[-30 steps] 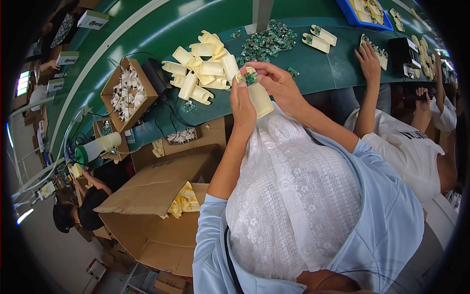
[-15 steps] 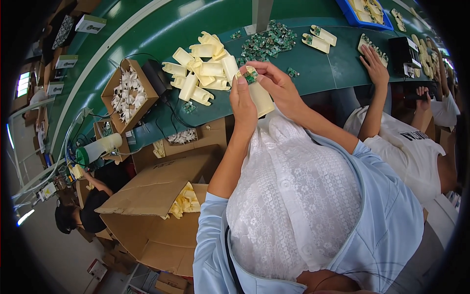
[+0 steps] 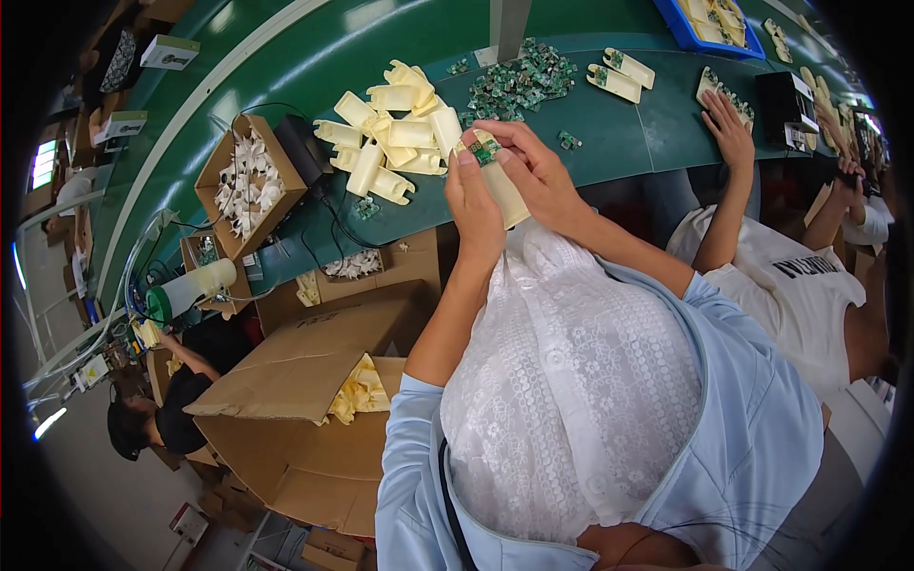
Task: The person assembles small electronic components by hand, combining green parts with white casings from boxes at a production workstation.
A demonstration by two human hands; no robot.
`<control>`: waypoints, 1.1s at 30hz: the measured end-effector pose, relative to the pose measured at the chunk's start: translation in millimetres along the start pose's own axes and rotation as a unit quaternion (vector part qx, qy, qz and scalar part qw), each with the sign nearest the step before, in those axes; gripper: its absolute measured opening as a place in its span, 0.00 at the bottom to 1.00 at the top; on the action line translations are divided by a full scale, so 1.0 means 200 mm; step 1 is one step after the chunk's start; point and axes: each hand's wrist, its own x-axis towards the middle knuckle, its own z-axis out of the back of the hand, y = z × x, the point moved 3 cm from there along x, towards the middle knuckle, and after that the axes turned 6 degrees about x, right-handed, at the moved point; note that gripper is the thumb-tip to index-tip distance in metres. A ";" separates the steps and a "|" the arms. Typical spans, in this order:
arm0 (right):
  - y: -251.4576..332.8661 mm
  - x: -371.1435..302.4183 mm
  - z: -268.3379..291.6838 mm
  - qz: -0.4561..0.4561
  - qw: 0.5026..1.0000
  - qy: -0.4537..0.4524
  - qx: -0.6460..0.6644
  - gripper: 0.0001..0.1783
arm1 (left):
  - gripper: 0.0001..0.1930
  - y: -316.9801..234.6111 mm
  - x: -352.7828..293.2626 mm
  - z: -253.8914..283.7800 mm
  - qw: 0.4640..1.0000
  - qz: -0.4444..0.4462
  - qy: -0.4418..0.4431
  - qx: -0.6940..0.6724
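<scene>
Between my two hands is a cream plastic shell (image 3: 506,193) with a small green circuit board (image 3: 485,148) at its upper end. My left hand (image 3: 473,200) grips the shell's left side, thumb near the board. From the right, my right hand (image 3: 540,176) closes round the shell, its thumb and fingertips at the board's edge. Whether the board is fully seated cannot be made out. Just left of my hands lies a heap of cream shells (image 3: 409,133). Beyond them a pile of green circuit boards (image 3: 522,84) rests on the green table (image 3: 609,133).
Two shells with boards (image 3: 619,78) lie to the right, below a blue bin (image 3: 709,29). A co-worker's hand (image 3: 729,128) rests over more shells. At left stand a carton of white parts (image 3: 249,181) and a large open cardboard box (image 3: 295,457).
My right fingers have shifted slightly left and down over the board, and the shell has tilted a little. At far right, another person's hands have moved.
</scene>
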 end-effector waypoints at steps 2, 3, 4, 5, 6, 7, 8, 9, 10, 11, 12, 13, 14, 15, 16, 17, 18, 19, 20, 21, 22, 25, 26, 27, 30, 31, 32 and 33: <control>0.00 0.00 -0.01 -0.002 1.000 0.003 0.024 0.19 | 0.24 0.00 -0.01 -0.01 1.000 -0.003 0.000 0.005; -0.01 0.00 0.00 -0.013 0.999 0.004 0.034 0.19 | 0.24 0.00 -0.01 -0.01 1.000 -0.008 0.001 0.010; -0.01 0.01 0.00 -0.023 0.999 0.004 0.045 0.19 | 0.24 0.00 0.00 -0.02 1.000 -0.013 0.001 0.014; -0.02 0.01 0.00 -0.033 0.998 0.004 0.056 0.19 | 0.24 0.00 0.00 -0.02 1.000 -0.013 0.001 0.015; -0.03 0.01 0.01 -0.033 0.998 0.004 0.056 0.19 | 0.24 0.00 0.00 -0.02 1.000 0.004 0.004 -0.012; -0.04 0.02 0.02 -0.052 0.997 0.005 0.053 0.19 | 0.23 0.01 0.00 -0.02 0.999 0.021 0.006 -0.039; -0.06 0.03 0.02 -0.070 0.996 0.009 0.051 0.20 | 0.23 0.01 0.01 -0.02 0.997 0.037 0.006 -0.065; -0.07 0.03 0.02 -0.088 0.995 0.013 0.049 0.20 | 0.23 0.01 0.02 -0.01 0.997 0.035 0.005 -0.064; -0.08 0.03 0.03 -0.087 0.995 0.015 0.050 0.20 | 0.23 0.04 0.04 0.00 0.996 0.038 0.005 -0.079; -0.08 0.02 0.06 -0.037 0.997 0.002 -0.063 0.21 | 0.22 0.07 0.06 0.00 0.995 0.040 0.006 -0.095; -0.08 0.01 0.08 0.013 0.984 -0.011 -0.176 0.22 | 0.22 0.09 0.08 0.00 0.993 0.043 0.006 -0.111; -0.09 0.00 0.10 0.063 0.956 -0.025 -0.286 0.24 | 0.22 0.11 0.09 0.00 0.993 0.042 0.005 -0.110; -0.11 -0.01 0.10 0.064 0.956 -0.024 -0.285 0.24 | 0.21 0.14 0.09 -0.02 0.991 0.058 0.006 -0.121; -0.13 -0.02 0.10 0.062 0.955 -0.033 -0.289 0.24 | 0.20 0.17 0.09 -0.05 0.988 0.074 0.009 -0.133; -0.15 -0.04 0.11 0.060 0.953 -0.042 -0.293 0.25 | 0.19 0.19 0.10 -0.06 0.985 0.091 0.012 -0.144; -0.17 -0.06 0.12 0.058 0.952 -0.051 -0.297 0.26 | 0.19 0.23 0.11 -0.05 0.985 0.092 0.013 -0.145; -0.21 -0.06 0.17 0.059 0.951 -0.051 -0.299 0.26 | 0.19 0.27 0.14 -0.03 0.999 0.044 0.013 -0.028; -0.29 -0.05 0.27 0.008 0.954 -0.074 -0.291 0.26 | 0.19 0.32 0.16 -0.01 0.996 -0.003 0.013 0.090; -0.37 -0.05 0.39 -0.043 0.953 -0.098 -0.283 0.26 | 0.18 0.36 0.18 0.00 0.977 -0.051 0.014 0.206; -0.45 -0.06 0.53 -0.042 0.956 -0.154 -0.247 0.25 | 0.18 0.40 0.21 0.04 0.978 -0.051 0.016 0.204; -0.53 -0.07 0.70 -0.040 0.953 -0.216 -0.211 0.24 | 0.20 0.40 0.27 0.10 0.932 -0.140 -0.017 0.333; -0.58 -0.13 1.12 -0.033 0.919 -0.274 -0.282 0.24 | 0.24 0.35 0.35 0.22 0.777 -0.246 0.011 0.580; -0.55 -0.15 1.21 -0.067 0.883 -0.290 -0.364 0.25 | 0.28 0.35 0.37 0.24 0.665 -0.260 0.067 0.696; -0.51 -0.16 1.27 -0.098 0.839 -0.305 -0.441 0.27 | 0.28 0.35 0.38 0.26 0.666 -0.264 0.070 0.694; -0.48 -0.16 1.41 -0.043 0.773 -0.322 -0.545 0.25 | 0.23 0.39 0.42 0.30 0.604 -0.298 0.125 0.728; -0.46 -0.17 1.42 -0.017 0.738 -0.324 -0.592 0.24 | 0.23 0.39 0.44 0.31 0.605 -0.301 0.128 0.726; -0.47 -0.19 1.42 -0.019 0.736 -0.327 -0.593 0.24 | 0.23 0.40 0.46 0.31 0.602 -0.294 0.141 0.729; -0.41 -0.14 1.26 0.036 0.752 -0.268 -0.601 0.22 | 0.22 0.40 0.47 0.33 0.599 -0.280 0.147 0.735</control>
